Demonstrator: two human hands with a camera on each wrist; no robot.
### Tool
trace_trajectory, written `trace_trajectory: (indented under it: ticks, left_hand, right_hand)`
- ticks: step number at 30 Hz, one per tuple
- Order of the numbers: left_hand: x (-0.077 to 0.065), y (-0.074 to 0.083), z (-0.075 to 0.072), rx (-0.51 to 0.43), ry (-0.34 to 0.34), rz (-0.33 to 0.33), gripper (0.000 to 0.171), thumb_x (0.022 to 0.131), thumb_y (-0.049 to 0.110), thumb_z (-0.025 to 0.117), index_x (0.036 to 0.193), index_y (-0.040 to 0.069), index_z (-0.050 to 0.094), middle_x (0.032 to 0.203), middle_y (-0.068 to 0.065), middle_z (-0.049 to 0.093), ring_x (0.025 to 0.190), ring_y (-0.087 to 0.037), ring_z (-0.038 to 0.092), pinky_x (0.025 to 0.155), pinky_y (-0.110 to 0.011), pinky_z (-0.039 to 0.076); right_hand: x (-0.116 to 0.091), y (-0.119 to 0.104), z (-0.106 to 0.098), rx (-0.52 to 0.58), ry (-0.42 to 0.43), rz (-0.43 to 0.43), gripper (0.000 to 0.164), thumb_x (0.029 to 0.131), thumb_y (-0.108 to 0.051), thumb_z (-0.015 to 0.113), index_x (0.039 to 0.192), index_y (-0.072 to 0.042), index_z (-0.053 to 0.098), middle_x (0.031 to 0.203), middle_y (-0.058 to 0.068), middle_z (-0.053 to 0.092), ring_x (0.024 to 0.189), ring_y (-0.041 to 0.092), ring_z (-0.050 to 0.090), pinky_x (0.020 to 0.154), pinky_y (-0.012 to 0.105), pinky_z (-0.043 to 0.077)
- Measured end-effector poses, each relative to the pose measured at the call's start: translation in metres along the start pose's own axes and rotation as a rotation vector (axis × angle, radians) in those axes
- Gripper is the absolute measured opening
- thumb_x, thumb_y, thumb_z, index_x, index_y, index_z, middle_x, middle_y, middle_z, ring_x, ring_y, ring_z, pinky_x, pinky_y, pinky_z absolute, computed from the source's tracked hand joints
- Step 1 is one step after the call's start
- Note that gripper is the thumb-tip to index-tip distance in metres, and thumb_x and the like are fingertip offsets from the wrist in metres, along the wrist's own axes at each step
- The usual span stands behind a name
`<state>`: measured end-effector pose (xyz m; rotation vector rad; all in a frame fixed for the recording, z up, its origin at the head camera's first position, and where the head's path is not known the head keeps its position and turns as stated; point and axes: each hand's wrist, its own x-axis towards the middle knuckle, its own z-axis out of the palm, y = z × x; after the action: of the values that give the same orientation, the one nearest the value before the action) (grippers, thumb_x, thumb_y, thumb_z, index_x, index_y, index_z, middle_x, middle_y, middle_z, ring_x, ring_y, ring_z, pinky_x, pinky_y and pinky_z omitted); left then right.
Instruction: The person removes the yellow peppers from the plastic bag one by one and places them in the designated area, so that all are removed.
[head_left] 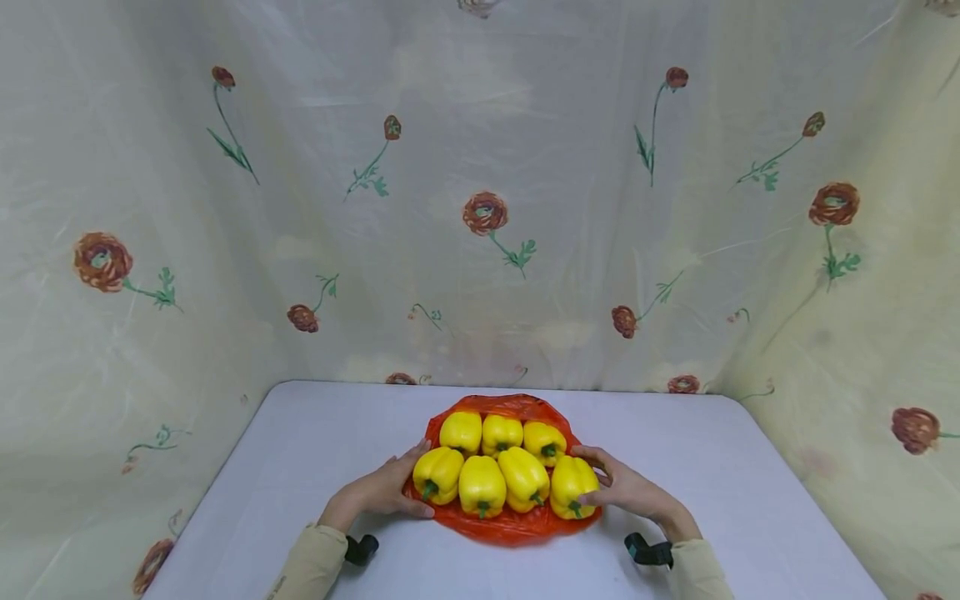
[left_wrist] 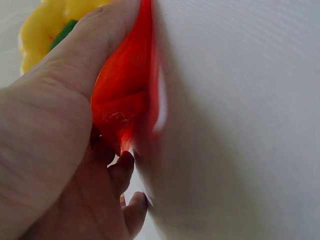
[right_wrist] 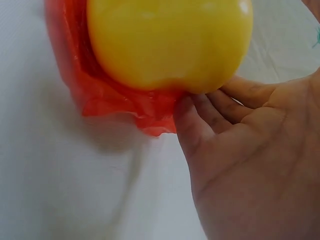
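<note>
Several yellow bell peppers (head_left: 482,486) with green stems lie in two rows on a spread red plastic bag (head_left: 510,530) in the head view. At the bag's left side rests my left hand (head_left: 382,486), thumb towards the front and fingers farther back. In the left wrist view its thumb lies along the red film (left_wrist: 122,82), with fingertips right at the film's lower tip. My right hand (head_left: 633,492) holds the front-right bell pepper (head_left: 573,482) between thumb and fingers. The right wrist view shows that pepper (right_wrist: 170,42) close up, the fingers partly hidden behind it.
A white table (head_left: 337,425) carries the bag. Behind and on both sides hangs a pale curtain (head_left: 555,275) with a flower print. Each wrist wears a small black camera, one by the left sleeve (head_left: 311,560) and one by the right sleeve (head_left: 697,569).
</note>
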<state>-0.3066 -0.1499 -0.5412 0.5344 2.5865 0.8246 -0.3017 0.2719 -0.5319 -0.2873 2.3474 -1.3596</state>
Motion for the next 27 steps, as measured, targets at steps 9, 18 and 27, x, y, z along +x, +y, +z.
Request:
trace_trajectory:
  ticks: [9, 18, 27]
  left_hand:
    - [0.0003, -0.0016, 0.0014, 0.021, 0.021, 0.011, 0.110, 0.074, 0.057, 0.075, 0.156, 0.015, 0.015, 0.163, -0.006, 0.017, 0.148, -0.031, 0.019, 0.120, -0.056, 0.015]
    - [0.0018, -0.0013, 0.0017, 0.009, 0.011, 0.003, 0.110, 0.073, 0.056, 0.076, 0.156, 0.016, 0.015, 0.163, -0.003, 0.016, 0.150, -0.031, 0.011, 0.120, -0.057, 0.013]
    - [0.0015, -0.0014, 0.0016, 0.021, 0.020, 0.009, 0.110, 0.073, 0.056, 0.076, 0.156, 0.015, 0.015, 0.163, -0.004, 0.017, 0.150, -0.031, 0.013, 0.120, -0.057, 0.014]
  right_hand:
    - [-0.0003, 0.0051, 0.0004, 0.011, -0.024, 0.027, 0.086, 0.080, -0.031, 0.077, 0.148, -0.013, 0.029, 0.153, 0.020, 0.029, 0.134, 0.038, 0.033, 0.109, 0.067, 0.028]
    - [0.0009, 0.0078, 0.0008, 0.003, -0.016, 0.020, 0.084, 0.080, -0.032, 0.077, 0.146, -0.011, 0.031, 0.150, 0.019, 0.034, 0.130, 0.035, 0.037, 0.109, 0.065, 0.030]
    - [-0.0005, 0.0055, -0.0019, 0.015, -0.034, -0.036, 0.080, 0.083, -0.029, 0.074, 0.146, -0.008, 0.030, 0.148, 0.019, 0.035, 0.132, 0.036, 0.037, 0.110, 0.063, 0.032]
